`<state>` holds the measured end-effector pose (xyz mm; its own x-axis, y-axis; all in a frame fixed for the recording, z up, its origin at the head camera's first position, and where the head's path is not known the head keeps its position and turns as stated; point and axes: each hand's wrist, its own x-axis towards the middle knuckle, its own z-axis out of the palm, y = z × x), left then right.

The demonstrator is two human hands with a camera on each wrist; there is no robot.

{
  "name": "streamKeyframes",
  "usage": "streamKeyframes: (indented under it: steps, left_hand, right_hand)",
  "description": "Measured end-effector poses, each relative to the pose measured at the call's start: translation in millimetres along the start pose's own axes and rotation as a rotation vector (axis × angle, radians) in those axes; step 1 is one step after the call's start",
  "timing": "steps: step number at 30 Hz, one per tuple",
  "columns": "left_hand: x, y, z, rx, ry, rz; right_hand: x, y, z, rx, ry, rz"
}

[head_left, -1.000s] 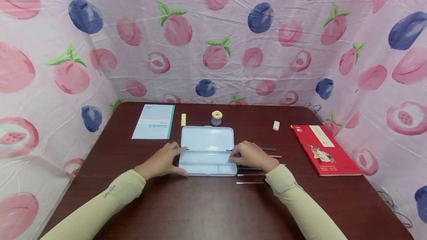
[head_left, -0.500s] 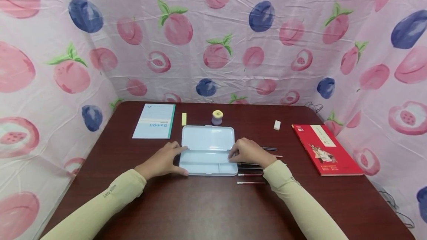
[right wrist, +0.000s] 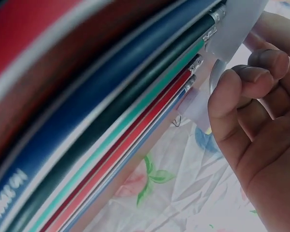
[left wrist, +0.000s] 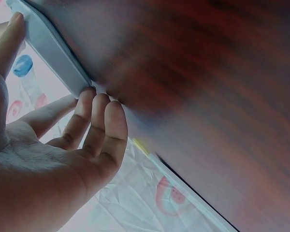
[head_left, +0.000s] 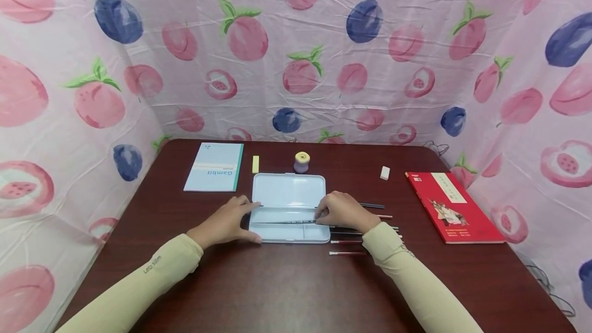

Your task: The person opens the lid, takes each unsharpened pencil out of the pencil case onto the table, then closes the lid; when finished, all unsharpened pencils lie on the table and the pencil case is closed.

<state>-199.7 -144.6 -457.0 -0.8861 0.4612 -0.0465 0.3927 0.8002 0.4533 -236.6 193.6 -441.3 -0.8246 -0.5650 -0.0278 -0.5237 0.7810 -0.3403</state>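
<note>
A white pencil case (head_left: pixel 289 189) lies unfolded on the dark table, lid tipped back and compartments facing up. My left hand (head_left: pixel 225 222) holds its left end, thumb at the front corner and index finger near the hinge. In the left wrist view, the fingertips (left wrist: pixel 88 92) meet the case's corner. Over the right end of the case, my right hand (head_left: pixel 344 212) pinches a thin, silvery patterned pencil (head_left: pixel 298 221) that slants across the compartments. The right wrist view shows the curled fingers (right wrist: pixel 224 96) beside the case, with the held pencil hidden there.
Several pencils (head_left: pixel 347 242) lie side by side under and right of my right hand. Behind the case stand a yellow-topped purple container (head_left: pixel 301 162) and a yellow strip (head_left: pixel 256 164). A notebook (head_left: pixel 215 167) is at left; a white eraser (head_left: pixel 385 172) and red book (head_left: pixel 455 207) are at right.
The thin pencil now shows left of my right fingertips, inside the case; it was not visible before. My right hand has shifted only slightly, and the left hand keeps its place.
</note>
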Motion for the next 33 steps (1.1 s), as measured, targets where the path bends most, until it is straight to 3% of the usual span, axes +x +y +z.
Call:
streamKeyframes:
  steps: [18,25,33]
  left_hand:
    - [-1.1,-0.7,-0.6,0.000,0.003,0.006]
    - [-1.3,-0.1,-1.9,0.000,0.007,0.011]
    - [-0.4,-0.6,-0.3,0.006,0.006,0.005]
  right_hand:
    - [-1.1,-8.2,1.1,-0.143,0.031,-0.045]
    - [-5.3,-7.4,-2.4,-0.177,0.072,-0.113]
    - [-13.5,-2.5,-2.8,-0.222,0.114,-0.123]
